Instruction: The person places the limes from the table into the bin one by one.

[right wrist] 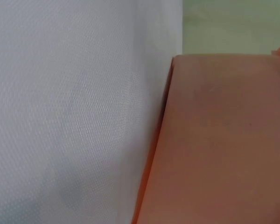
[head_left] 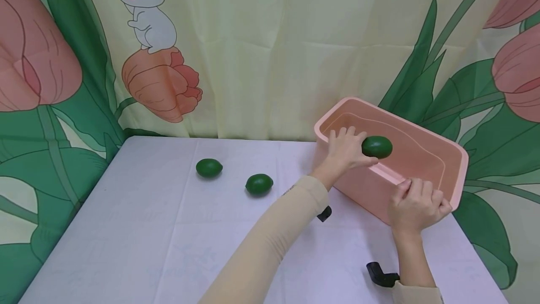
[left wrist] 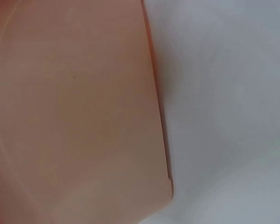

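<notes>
In the head view, my left hand (head_left: 348,149) reaches over the near rim of a pink plastic bin (head_left: 457,172). Between its thumb and fingers it holds a green lime (head_left: 377,147) over the bin's opening. My right hand (head_left: 417,205) grips the near rim toward the right corner, knuckles up. Two more limes lie on the white cloth left of the bin: one lime (head_left: 209,168) farther left, another lime (head_left: 259,185) closer to my left forearm. Both wrist views show only the bin's outer wall (left wrist: 84,112) beside the cloth, with no hand in sight.
A white cloth (head_left: 219,238) covers the table. Behind it hangs a pale curtain (head_left: 261,60) printed with tulips and a rabbit. Black mounts show at both wrists, one mount (head_left: 381,276) beside the right wrist.
</notes>
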`<control>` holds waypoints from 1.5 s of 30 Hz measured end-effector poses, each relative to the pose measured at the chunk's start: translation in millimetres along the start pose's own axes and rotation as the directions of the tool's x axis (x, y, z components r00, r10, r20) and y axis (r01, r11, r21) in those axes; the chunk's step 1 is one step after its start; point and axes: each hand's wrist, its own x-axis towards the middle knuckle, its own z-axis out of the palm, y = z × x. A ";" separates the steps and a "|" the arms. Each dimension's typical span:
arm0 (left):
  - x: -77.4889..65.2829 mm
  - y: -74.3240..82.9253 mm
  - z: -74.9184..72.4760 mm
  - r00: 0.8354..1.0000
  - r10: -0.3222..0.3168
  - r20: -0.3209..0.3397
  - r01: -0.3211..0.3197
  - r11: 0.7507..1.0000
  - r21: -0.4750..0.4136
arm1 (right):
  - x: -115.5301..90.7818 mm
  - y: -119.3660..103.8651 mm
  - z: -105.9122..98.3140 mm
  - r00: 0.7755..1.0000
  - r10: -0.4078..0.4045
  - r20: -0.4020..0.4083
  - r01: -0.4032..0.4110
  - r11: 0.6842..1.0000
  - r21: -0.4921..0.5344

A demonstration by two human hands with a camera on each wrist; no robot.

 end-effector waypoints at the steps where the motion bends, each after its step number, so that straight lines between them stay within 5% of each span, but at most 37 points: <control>1: 0.1 0.0 0.3 1.000 0.003 0.000 -0.003 1.000 0.002 | 0.0 0.3 0.3 1.000 0.000 -0.001 0.000 1.000 0.001; 25: -3.7 -1.6 1.2 1.000 0.004 0.006 -0.004 0.999 0.045 | -1.1 3.1 2.8 1.000 -0.004 0.004 0.004 1.000 0.005; 45: -16.5 -13.8 5.4 0.985 0.086 -0.152 -0.070 0.991 0.112 | -2.4 5.2 4.5 1.000 0.005 -0.013 -0.005 1.000 0.007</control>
